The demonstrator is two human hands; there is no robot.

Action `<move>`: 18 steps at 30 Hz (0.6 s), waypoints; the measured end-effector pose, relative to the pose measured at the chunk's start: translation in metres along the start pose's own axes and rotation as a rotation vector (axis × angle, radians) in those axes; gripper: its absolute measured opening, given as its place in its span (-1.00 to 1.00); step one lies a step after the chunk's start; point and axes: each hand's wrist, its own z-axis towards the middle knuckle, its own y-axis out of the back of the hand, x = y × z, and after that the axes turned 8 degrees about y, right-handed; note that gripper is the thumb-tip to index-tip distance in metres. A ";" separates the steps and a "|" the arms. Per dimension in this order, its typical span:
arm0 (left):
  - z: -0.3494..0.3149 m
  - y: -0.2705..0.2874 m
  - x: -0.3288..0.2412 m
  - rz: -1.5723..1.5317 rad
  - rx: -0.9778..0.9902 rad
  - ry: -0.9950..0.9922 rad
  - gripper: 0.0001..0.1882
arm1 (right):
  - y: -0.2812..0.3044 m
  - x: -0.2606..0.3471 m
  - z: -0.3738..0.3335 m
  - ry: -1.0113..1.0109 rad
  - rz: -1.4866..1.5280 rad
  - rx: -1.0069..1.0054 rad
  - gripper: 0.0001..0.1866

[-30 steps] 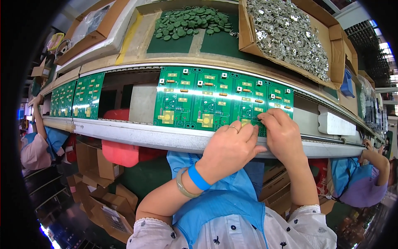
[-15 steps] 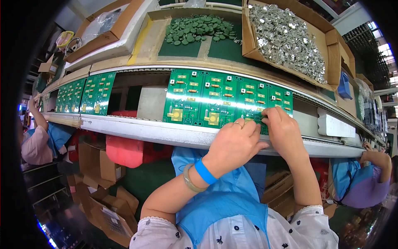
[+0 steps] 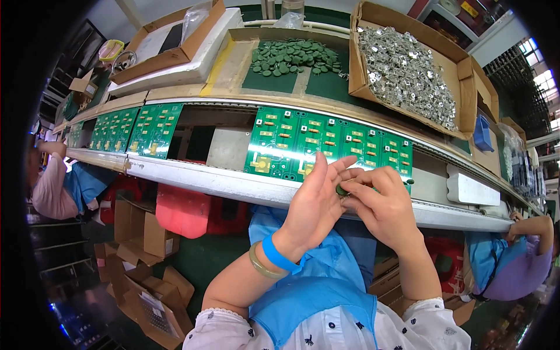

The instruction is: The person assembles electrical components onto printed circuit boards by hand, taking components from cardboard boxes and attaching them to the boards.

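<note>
Over the near edge of the conveyor, both my hands are close together. My left hand [image 3: 312,201] is turned palm up, thumb apart and fingers extended towards the right one. My right hand [image 3: 382,204] pinches a green disc component [image 3: 341,190] between thumb and fingers, right by my left fingers. Behind them lies a green circuit board [image 3: 279,137] with orange-brown resistors, small square white-and-black parts and gold pads; my hands cover part of its near edge. Another green disc [image 3: 410,181] sits at the board's near right corner.
Beyond the rail are a pile of green discs [image 3: 294,56] and a cardboard box [image 3: 461,76] of small metal parts. More circuit boards [image 3: 156,131] lie along the track to the left. A white foam block [image 3: 472,185] sits to the right. Co-workers sit on both sides.
Both hands have drawn back from the board. The left has turned from palm down to palm up, and a green disc now shows in my right fingers. The whole view has shifted slightly.
</note>
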 end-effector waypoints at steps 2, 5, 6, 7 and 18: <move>-0.004 -0.005 0.000 0.042 -0.074 -0.011 -0.21 | -0.004 -0.004 -0.003 -0.008 0.038 0.027 -0.74; -0.011 -0.004 -0.001 0.028 -0.108 0.006 -0.22 | -0.012 -0.002 -0.001 0.014 0.068 0.019 -0.76; -0.013 -0.003 -0.001 0.026 -0.111 0.006 -0.22 | -0.012 0.003 0.003 -0.007 0.116 0.010 -0.76; -0.015 -0.001 -0.001 0.048 -0.123 0.000 -0.23 | -0.013 0.006 0.006 -0.026 0.163 0.001 -0.75; -0.029 0.006 -0.003 0.000 -0.187 0.035 -0.25 | -0.016 0.020 0.012 0.024 0.171 0.165 -0.67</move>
